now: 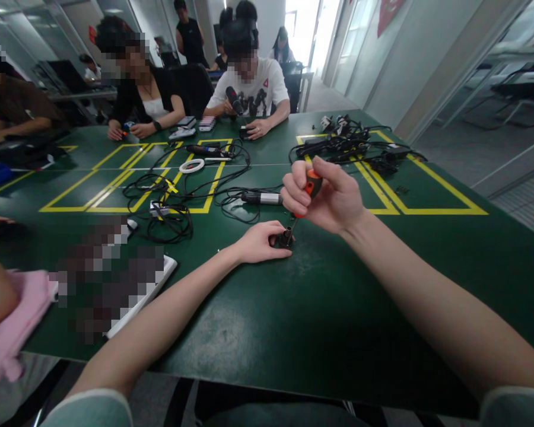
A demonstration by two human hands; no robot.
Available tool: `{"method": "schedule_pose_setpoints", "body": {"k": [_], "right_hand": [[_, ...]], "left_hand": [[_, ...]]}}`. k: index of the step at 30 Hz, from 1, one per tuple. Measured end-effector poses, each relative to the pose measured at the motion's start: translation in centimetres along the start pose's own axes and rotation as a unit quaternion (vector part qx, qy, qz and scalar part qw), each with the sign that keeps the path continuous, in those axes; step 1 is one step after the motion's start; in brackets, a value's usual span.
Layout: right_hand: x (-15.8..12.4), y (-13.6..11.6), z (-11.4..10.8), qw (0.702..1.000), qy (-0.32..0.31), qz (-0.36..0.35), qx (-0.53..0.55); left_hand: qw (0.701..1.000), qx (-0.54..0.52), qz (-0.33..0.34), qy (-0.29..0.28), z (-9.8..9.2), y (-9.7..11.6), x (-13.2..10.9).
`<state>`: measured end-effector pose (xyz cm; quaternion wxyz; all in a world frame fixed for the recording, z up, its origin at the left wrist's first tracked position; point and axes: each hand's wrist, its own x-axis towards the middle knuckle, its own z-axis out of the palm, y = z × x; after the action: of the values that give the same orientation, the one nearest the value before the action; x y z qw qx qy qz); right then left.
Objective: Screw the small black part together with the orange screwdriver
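My right hand (324, 193) is wrapped round the orange and black handle of a screwdriver (312, 182). Its thin shaft slants down toward a small dark part with an upright metal tube (287, 237). On the green table, my left hand (262, 242) grips this part between thumb and fingers. The screwdriver's tip is close to the part; whether it touches a screw is too small to tell. Just beyond my hands lies a black and silver electric screwdriver (262, 198) with a cable.
Tangled black cables (173, 222) and a white ring (191, 166) lie ahead to the left. A heap of black parts (338, 139) sits at the back right. Yellow tape (445, 210) marks the green table (249, 332). Across it, a person in a white shirt (267, 83) holds a power tool.
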<state>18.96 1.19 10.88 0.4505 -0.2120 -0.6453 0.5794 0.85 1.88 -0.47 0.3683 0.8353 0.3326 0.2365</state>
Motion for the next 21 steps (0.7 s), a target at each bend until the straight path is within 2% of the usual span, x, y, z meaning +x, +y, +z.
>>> {"method": "schedule_pose_setpoints", "body": {"k": [4,12,18,21], "right_hand": [[0.2,0.0,0.1,0.998,-0.007,0.04,0.044],[0.0,0.9,0.3,0.995,-0.01,-0.013,0.103],[0.4,0.6,0.6,0.986,-0.034,0.039,0.157],[0.4,1.1,0.7,0.976,-0.046,0.039,0.208]], "left_hand": [[1.0,-0.004,-0.002,0.005,0.0,0.0,-0.1],[1.0,0.0,0.001,0.003,-0.1,-0.2,-0.2],[1.0,0.007,0.003,0.001,-0.1,-0.3,-0.1],[1.0,0.01,0.004,0.001,0.0,-0.3,-0.1]]}}
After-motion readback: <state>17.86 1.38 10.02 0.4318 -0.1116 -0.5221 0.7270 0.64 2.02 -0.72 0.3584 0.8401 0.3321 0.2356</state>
